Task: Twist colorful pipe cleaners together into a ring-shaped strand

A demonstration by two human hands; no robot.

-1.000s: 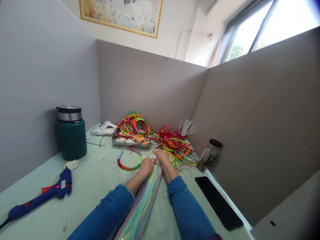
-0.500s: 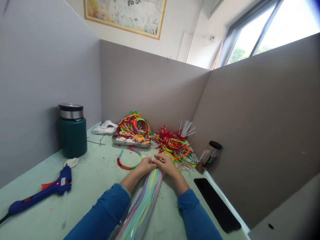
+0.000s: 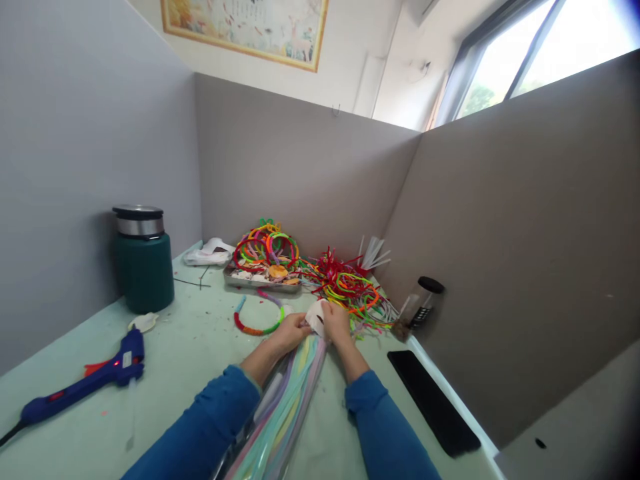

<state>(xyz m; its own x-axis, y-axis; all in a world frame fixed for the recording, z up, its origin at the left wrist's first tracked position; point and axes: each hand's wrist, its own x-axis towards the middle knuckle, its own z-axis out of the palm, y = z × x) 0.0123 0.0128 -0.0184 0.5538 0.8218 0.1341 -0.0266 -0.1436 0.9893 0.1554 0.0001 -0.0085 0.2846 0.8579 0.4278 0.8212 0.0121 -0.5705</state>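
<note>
Both hands meet over the top end of a bundle of long pastel strips (image 3: 287,407), which lies in clear plastic between my forearms. My left hand (image 3: 290,332) pinches the left edge of a small white paper-like piece (image 3: 315,316) with a dark mark on it. My right hand (image 3: 337,323) has its fingers closed on the right side of the same piece. Just beyond my left hand, a multicoloured fuzzy headband (image 3: 253,331) lies on the table, its ends pointing away.
A blue glue gun (image 3: 107,373) with a lit red light lies left, near a green flask (image 3: 144,270). Behind are a metal tray (image 3: 263,287) of cut pieces and fuzzy rings, and tangled pipe cleaners (image 3: 345,280). A clear black-lidded container (image 3: 423,307) and a black slab (image 3: 433,403) are at right.
The white piece has come up into fuller view between my hands. My right hand has turned more upright around its edge, its forearm shifting slightly left. My left hand has barely moved.
</note>
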